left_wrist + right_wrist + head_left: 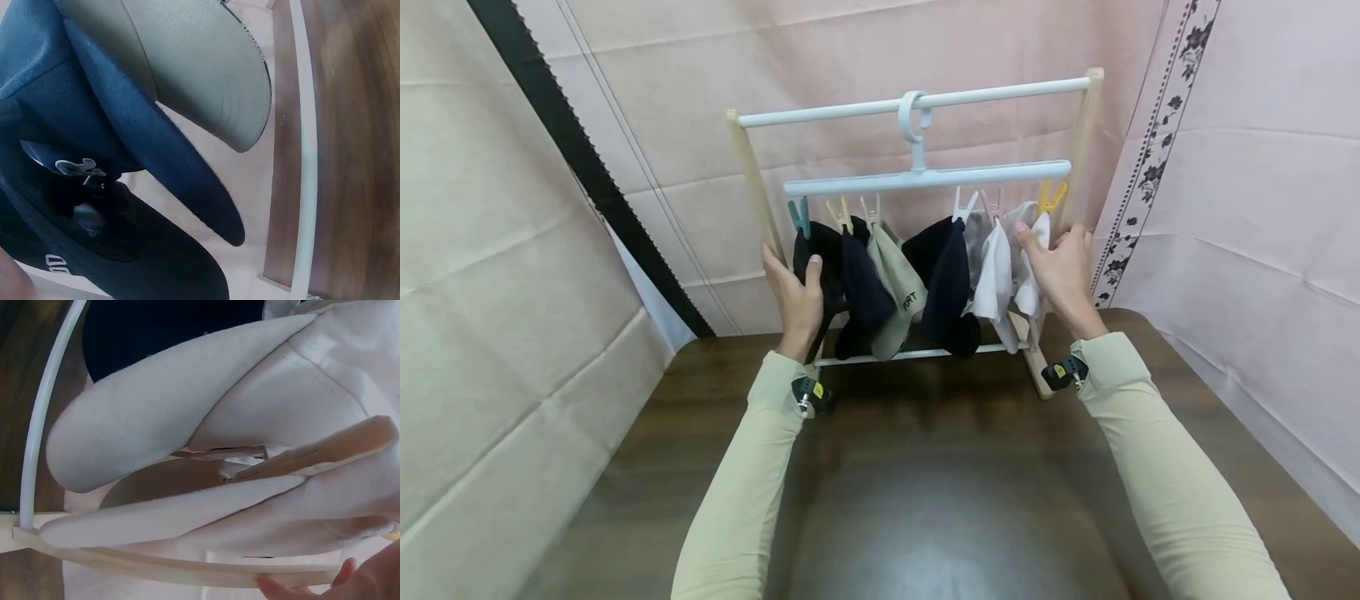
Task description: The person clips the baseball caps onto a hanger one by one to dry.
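A wooden rack (747,179) with white bars stands at the back of the table. From its top bar hangs a light blue hanger (917,178), with several baseball caps pinned to it by coloured clothespins. My left hand (799,304) grips the rack's left post, its thumb by the black cap (181,262). Beside that cap hang a navy cap (169,150) and a beige cap (212,75). At the other side my right hand (1063,271) holds the right post (187,572), next to the white caps (137,412). Another navy cap (946,271) hangs mid-row.
The brown table (925,500) stretches from the rack toward me. Pale fabric (1247,167) hangs behind and at both sides, with a dark strip (587,167) at left. A lower white bar (917,354) joins the rack's sides close to the tabletop.
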Demonstrator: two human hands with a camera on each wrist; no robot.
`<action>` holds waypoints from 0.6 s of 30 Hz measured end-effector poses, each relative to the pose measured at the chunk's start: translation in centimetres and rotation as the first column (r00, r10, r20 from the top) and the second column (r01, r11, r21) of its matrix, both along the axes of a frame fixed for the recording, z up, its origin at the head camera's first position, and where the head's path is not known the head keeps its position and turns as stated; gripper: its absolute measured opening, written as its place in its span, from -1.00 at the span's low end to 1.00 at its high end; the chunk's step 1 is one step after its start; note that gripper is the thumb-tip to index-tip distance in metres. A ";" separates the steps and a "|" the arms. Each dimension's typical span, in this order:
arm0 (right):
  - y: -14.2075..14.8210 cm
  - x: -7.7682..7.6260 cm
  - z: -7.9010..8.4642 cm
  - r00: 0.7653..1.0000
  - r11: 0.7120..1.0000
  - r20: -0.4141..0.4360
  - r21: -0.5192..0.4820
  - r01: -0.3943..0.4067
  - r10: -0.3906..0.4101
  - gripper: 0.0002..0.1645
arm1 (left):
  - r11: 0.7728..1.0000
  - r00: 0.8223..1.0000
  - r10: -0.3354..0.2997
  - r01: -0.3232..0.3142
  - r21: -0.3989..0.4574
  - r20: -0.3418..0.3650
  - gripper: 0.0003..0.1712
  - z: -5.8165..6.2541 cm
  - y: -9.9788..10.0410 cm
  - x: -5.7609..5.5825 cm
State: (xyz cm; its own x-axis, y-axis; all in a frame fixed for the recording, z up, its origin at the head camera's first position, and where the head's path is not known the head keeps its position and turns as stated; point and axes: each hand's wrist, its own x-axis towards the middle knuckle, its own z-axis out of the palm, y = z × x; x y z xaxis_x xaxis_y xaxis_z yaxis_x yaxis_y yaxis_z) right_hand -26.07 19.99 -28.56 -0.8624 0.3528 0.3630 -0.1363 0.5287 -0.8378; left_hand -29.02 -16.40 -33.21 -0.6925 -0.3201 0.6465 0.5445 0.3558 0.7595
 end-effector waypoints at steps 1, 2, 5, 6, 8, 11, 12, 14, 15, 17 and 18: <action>0.0 -0.1 0.0 1.000 1.000 0.006 -0.002 -0.012 0.012 0.27 | 1.000 1.000 0.003 -0.003 -0.005 0.010 0.04 0.0 -0.1 0.0; -0.1 -0.1 0.1 1.000 1.000 0.004 -0.005 -0.023 0.023 0.27 | 1.000 1.000 0.004 -0.003 -0.010 0.021 0.03 0.1 -0.3 0.1; 0.0 -0.1 0.0 0.998 0.998 -0.014 -0.010 -0.066 0.066 0.24 | 1.000 0.998 -0.013 0.014 -0.018 0.057 -0.01 0.2 -0.8 0.3; 0.1 0.1 -0.1 0.996 0.996 -0.025 -0.005 -0.085 0.085 0.23 | 1.000 0.997 -0.016 0.017 -0.020 0.074 -0.03 0.2 -1.0 0.4; 0.1 0.4 -0.3 0.991 0.992 -0.043 0.011 -0.125 0.125 0.20 | 0.999 0.995 -0.022 0.024 -0.022 0.092 -0.05 0.1 -1.4 0.9; 0.0 1.1 -0.4 0.983 0.985 -0.081 0.061 -0.163 0.167 0.13 | 0.998 0.992 -0.023 0.030 -0.054 0.124 -0.07 0.2 -1.7 2.0; -0.1 1.5 -0.4 0.981 0.982 -0.089 0.083 -0.167 0.175 0.10 | 0.997 0.991 -0.025 0.035 -0.070 0.135 -0.08 0.2 -1.8 2.4; -0.4 2.0 -0.4 0.976 0.978 -0.114 0.125 -0.170 0.184 0.03 | 0.993 0.987 -0.029 0.046 -0.106 0.156 -0.09 0.3 -1.9 3.2; -0.6 2.3 -0.4 0.975 0.975 -0.123 0.148 -0.168 0.187 0.00 | 0.991 0.986 -0.026 0.048 -0.128 0.167 -0.11 0.4 -1.9 3.7; -1.0 2.9 -0.5 0.974 0.969 -0.130 0.186 -0.163 0.188 -0.03 | 0.983 0.985 -0.014 0.045 -0.180 0.172 -0.14 0.5 -1.9 4.6; -1.2 3.2 -0.6 0.972 0.967 -0.139 0.202 -0.158 0.188 -0.02 | 0.976 0.985 -0.005 0.041 -0.212 0.170 -0.15 0.6 -1.9 5.0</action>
